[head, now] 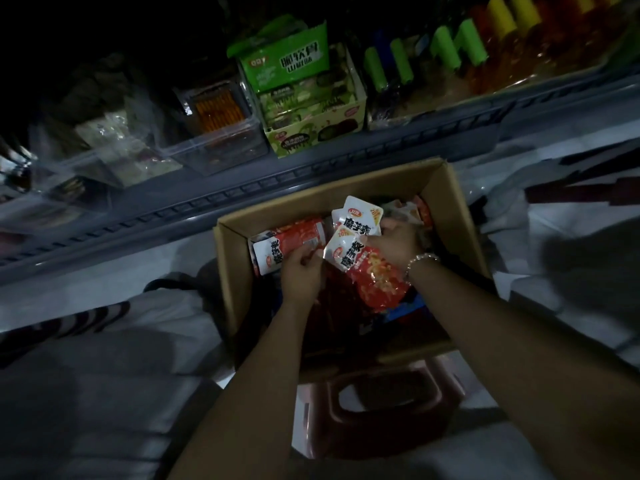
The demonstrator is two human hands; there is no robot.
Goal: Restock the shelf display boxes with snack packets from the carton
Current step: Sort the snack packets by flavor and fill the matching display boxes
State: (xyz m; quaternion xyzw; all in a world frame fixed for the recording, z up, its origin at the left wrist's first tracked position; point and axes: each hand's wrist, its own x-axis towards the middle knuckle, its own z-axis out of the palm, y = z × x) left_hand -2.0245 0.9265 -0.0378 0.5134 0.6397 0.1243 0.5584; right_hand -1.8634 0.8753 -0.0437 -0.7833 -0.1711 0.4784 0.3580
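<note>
An open brown carton (232, 258) sits in the middle of the view, in front of the shelf. Inside lie red and white snack packets. My left hand (300, 271) grips a stack of these packets (287, 244) at the carton's left side. My right hand (393, 242), with a bead bracelet on the wrist, holds several packets (360, 221) fanned upward, and one packet (374, 278) hangs below it. On the shelf stands a green display box (315, 133) with green packets, and left of it a clear plastic bin (211, 147) with orange sticks.
The grey shelf edge (277, 181) runs across just behind the carton. A red plastic stool (381, 407) stands under the carton's near end. Green, yellow and red bottles (460, 50) line the shelf at the right. More clear bins (86, 157) fill the dim left.
</note>
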